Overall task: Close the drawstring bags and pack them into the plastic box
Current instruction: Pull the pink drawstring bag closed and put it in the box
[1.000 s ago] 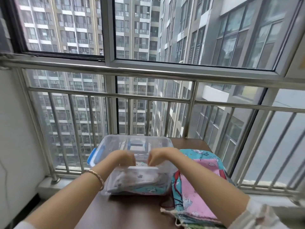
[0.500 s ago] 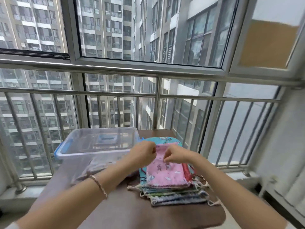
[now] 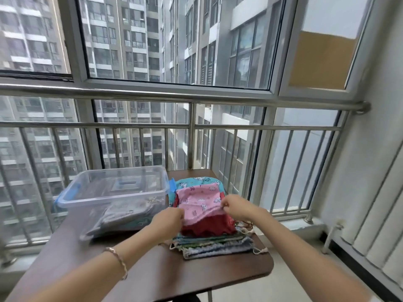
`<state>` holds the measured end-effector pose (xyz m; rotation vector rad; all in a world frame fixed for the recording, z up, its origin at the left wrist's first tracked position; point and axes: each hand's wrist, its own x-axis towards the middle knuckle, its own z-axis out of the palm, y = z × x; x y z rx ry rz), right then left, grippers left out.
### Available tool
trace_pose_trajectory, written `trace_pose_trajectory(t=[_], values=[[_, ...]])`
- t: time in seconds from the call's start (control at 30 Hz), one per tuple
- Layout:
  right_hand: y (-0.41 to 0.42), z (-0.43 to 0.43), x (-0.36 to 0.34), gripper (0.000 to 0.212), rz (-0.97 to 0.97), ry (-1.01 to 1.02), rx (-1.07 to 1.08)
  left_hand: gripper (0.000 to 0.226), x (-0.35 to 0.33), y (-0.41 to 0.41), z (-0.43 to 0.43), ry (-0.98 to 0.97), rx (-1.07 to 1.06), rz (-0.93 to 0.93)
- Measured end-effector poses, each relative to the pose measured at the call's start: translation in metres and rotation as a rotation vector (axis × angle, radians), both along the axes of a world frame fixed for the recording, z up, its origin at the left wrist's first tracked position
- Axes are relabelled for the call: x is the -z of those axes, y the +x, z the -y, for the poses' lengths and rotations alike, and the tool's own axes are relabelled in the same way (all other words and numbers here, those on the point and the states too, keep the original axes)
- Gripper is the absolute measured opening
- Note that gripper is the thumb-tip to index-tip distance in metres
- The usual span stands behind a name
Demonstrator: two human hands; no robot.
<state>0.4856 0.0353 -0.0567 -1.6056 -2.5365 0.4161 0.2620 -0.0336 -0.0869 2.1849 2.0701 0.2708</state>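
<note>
A wide window [image 3: 174, 51] with a steel railing [image 3: 192, 127] fills the far side, with tower blocks beyond the glass. Just in front of it stands a dark brown table [image 3: 152, 271].

On the table's far left part sits the clear plastic box [image 3: 87, 198], with blue clips at its left end and no lid on it. Several folded bags [image 3: 128, 214] lie flat on its bottom, seen through the near wall.

Just right of the box, on the right part of the table, lies a stack of drawstring bags [image 3: 218, 247], its cords trailing off the near and right edges. A teal bag [image 3: 192, 182] shows at the far end of the stack, and a red bag [image 3: 209, 227] lies directly under the top one.

The pink bag [image 3: 200, 199] is on top, and its near edge is raised off the red bag. The left hand [image 3: 168, 219] pinches the near left corner of that edge with curled fingers. The right hand [image 3: 236, 207] pinches the near right corner in the same way.

A thin braided bracelet [image 3: 118, 261] circles the left wrist.
</note>
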Motion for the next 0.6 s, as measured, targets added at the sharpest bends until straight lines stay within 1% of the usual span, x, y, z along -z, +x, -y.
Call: trace_pose_trajectory(t=[0.1,0.17,0.27,0.4,0.53,0.6], values=[[0.000,-0.007,-0.035,0.026,-0.173,0.240,0.050,0.012,-0.028,0.004,-0.002,0.184,-0.043,0.156],[-0.001,-0.006,-0.063,0.026,-0.314,0.360,0.058,0.013,-0.053,0.002,-0.004,0.304,-0.044,0.303],[-0.010,-0.001,-0.098,0.025,-0.494,0.496,0.039,0.012,-0.094,-0.012,-0.002,0.388,-0.046,0.519],[-0.028,0.001,-0.117,0.024,-0.554,0.587,-0.026,0.011,-0.128,-0.035,0.010,0.461,-0.035,0.581],[-0.047,0.004,-0.122,0.023,-0.586,0.589,-0.102,0.008,-0.144,-0.061,0.032,0.471,-0.014,0.633],[-0.059,0.003,-0.122,0.022,-0.620,0.550,-0.140,0.008,-0.151,-0.076,0.045,0.461,-0.014,0.624]])
